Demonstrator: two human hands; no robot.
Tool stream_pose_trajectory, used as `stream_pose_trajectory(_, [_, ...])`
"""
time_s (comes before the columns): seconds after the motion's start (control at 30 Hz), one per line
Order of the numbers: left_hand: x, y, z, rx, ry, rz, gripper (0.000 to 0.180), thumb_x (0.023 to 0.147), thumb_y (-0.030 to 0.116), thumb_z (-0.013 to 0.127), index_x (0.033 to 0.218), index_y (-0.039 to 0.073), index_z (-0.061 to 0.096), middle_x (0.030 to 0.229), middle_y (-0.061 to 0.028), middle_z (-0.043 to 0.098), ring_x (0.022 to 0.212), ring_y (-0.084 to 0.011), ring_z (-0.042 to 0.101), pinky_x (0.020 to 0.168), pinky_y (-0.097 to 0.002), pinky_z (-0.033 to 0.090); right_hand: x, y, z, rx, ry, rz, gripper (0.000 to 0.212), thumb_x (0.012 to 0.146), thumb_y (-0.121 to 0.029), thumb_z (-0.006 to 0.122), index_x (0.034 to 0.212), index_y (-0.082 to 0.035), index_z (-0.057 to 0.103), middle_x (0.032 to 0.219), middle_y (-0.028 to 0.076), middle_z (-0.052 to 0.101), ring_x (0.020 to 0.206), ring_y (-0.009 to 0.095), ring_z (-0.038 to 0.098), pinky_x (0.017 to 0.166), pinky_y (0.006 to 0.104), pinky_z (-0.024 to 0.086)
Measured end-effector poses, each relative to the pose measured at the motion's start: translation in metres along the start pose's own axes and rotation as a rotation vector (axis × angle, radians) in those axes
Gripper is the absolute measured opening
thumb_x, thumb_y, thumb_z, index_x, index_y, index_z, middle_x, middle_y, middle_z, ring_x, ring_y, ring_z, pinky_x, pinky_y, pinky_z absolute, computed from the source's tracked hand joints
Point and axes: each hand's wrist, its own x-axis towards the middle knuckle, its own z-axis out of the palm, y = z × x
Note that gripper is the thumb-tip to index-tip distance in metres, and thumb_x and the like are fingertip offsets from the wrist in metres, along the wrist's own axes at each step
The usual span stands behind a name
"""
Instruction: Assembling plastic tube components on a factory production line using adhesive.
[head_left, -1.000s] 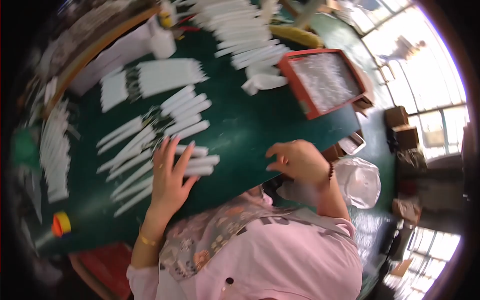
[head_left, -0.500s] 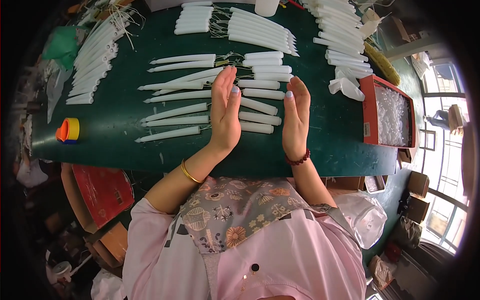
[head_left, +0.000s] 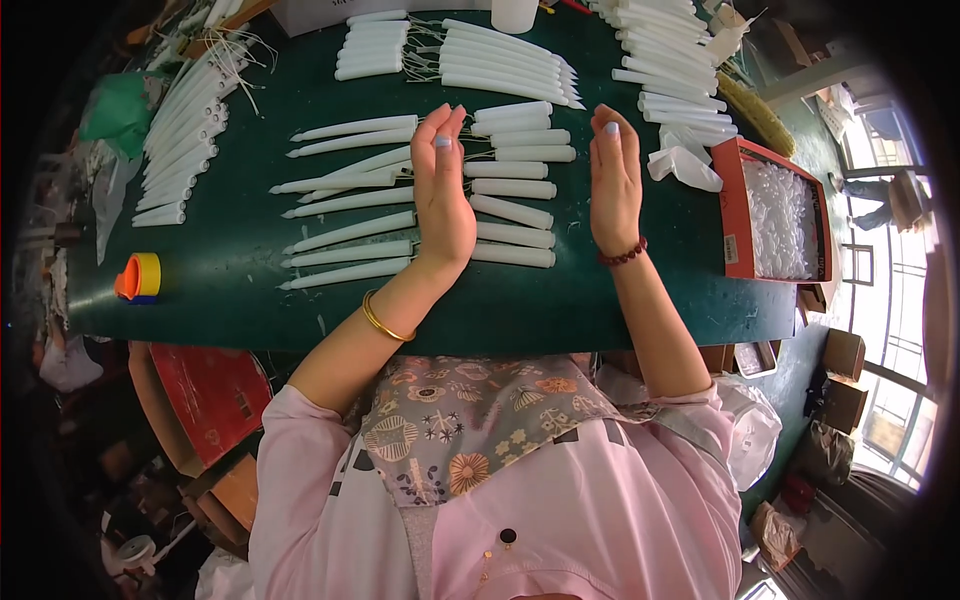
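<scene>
A row of white pointed taper-shaped pieces (head_left: 345, 231) lies on the green table. To its right is a row of plain white tubes (head_left: 513, 188), with thin wires showing between the two rows. My left hand (head_left: 443, 190) stands on edge over the gap between the rows, palm facing right and fingers straight. It rests by the tubes' left ends, hides parts of both rows and grips nothing. Past the tubes' right ends, my right hand (head_left: 616, 180) is held upright with fingers extended, apart from them and holding nothing.
More wired white pieces (head_left: 500, 62) lie farther back, with piles of white tubes at left (head_left: 185, 145) and right (head_left: 665, 65). An open red box (head_left: 733, 210) of small clear parts stands right, beside crumpled white paper (head_left: 685, 165). A tape roll (head_left: 145, 273) sits left.
My right hand has moved right, away from the tubes' ends, widening the space between my hands. My left hand has shifted slightly left and farther forward. The whole view has tilted a little.
</scene>
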Motion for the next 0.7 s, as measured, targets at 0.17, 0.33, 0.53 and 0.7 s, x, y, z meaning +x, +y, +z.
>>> stream_pose_trajectory(0.17, [-0.006, -0.015, 0.011, -0.002, 0.025, -0.004, 0.062, 0.114, 0.050, 0.036, 0.158, 0.006, 0.032, 0.165, -0.0192, 0.036, 0.156, -0.0269, 0.028, 0.129, -0.0412, 0.016, 0.001, 0.023, 0.020, 0.079, -0.010, 0.011, 0.054, 0.114, -0.041, 0.046, 0.152, -0.004, 0.045, 0.156, 0.010, 0.047, 0.150, 0.023, 0.039, 0.126, 0.0385, 0.026])
stream_pose_trajectory(0.33, [0.007, -0.011, 0.015, -0.018, 0.126, 0.075, 0.047, 0.113, 0.031, 0.045, 0.148, 0.001, 0.045, 0.149, -0.0182, 0.052, 0.144, -0.0268, 0.045, 0.120, -0.0374, 0.033, 0.007, 0.018, 0.026, 0.111, 0.015, -0.073, 0.043, 0.112, -0.030, 0.054, 0.145, -0.003, 0.052, 0.149, 0.008, 0.052, 0.145, 0.021, 0.045, 0.123, 0.0382, 0.032])
stream_pose_trajectory(0.53, [0.102, -0.014, -0.017, 0.914, -0.366, 0.351, 0.027, 0.096, -0.001, 0.052, 0.118, -0.002, 0.070, 0.116, -0.0165, 0.072, 0.107, -0.0318, 0.069, 0.094, -0.0392, 0.053, 0.068, -0.009, 0.027, -0.743, -0.329, -0.571, 0.024, 0.091, 0.003, 0.062, 0.110, -0.005, 0.075, 0.117, 0.012, 0.072, 0.114, 0.029, 0.066, 0.100, 0.0383, 0.052])
stream_pose_trajectory(0.7, [0.092, -0.018, -0.017, 0.964, -0.435, 0.216, 0.035, 0.094, -0.004, 0.050, 0.125, 0.000, 0.066, 0.108, -0.0207, 0.073, 0.103, -0.0364, 0.069, 0.094, -0.0413, 0.055, 0.070, 0.010, 0.018, -0.894, -0.421, -0.613, 0.018, 0.088, -0.001, 0.066, 0.103, -0.005, 0.076, 0.098, 0.009, 0.074, 0.094, 0.029, 0.068, 0.089, 0.0408, 0.054])
